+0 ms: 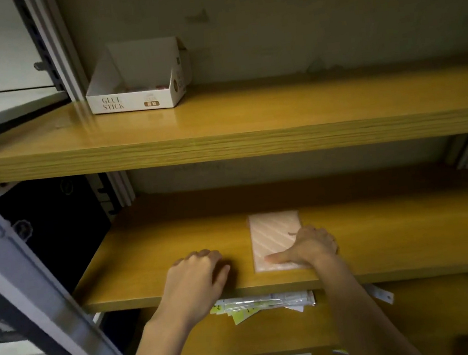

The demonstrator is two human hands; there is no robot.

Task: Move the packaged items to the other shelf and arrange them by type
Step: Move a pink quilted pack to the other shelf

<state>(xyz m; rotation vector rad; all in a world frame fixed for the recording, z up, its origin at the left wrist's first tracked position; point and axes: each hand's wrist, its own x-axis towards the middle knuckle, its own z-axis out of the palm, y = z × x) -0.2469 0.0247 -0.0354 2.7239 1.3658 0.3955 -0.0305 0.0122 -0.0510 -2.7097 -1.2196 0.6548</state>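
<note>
A flat pink striped packet [274,236] lies on the middle wooden shelf [158,245]. My right hand [312,246] rests on the packet's right side, thumb stretched across its near end and fingers along its edge. My left hand [199,273] sits palm down on the bare shelf to the packet's left, fingers curled, nothing seen in it. On the shelf below, a pile of several clear and yellow packets [260,305] shows under the middle shelf's front edge, partly hidden by it.
A white open "GLUE STICK" carton [134,98] stands at the left of the top shelf [278,113]. Grey metal uprights [46,291] frame the left side. A loose white tag [381,293] lies on the lower shelf at right.
</note>
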